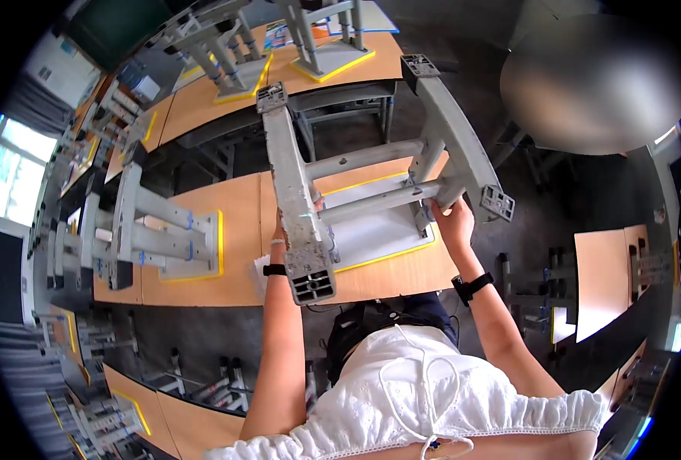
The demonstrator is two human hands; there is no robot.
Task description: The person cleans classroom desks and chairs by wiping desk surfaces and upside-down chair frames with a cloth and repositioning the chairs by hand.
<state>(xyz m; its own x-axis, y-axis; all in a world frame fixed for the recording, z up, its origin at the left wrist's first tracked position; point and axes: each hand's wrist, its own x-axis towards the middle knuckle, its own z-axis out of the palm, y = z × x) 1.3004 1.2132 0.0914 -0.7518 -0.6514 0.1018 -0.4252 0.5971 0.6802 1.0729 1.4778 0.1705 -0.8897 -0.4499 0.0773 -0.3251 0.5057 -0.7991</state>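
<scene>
An upturned stool [379, 230] with a white, yellow-edged seat and grey metal legs is over the wooden desk [241, 203] in front of me. My right hand [455, 224] is closed round the stool's frame at its right side, near the lower crossbar. My left hand [280, 230] is at the stool's left side, mostly hidden behind the thick left leg; its fingers cannot be made out. White paper or cloth [261, 274] lies beside my left wrist. Both wrists wear black bands.
Another upturned stool [179, 245] stands on the desk to the left. More upturned stools [329, 57] rest on the desk row [202, 107] ahead. Further desks [601, 276] are at the right and behind. A blurred round shape [597, 80] fills the upper right.
</scene>
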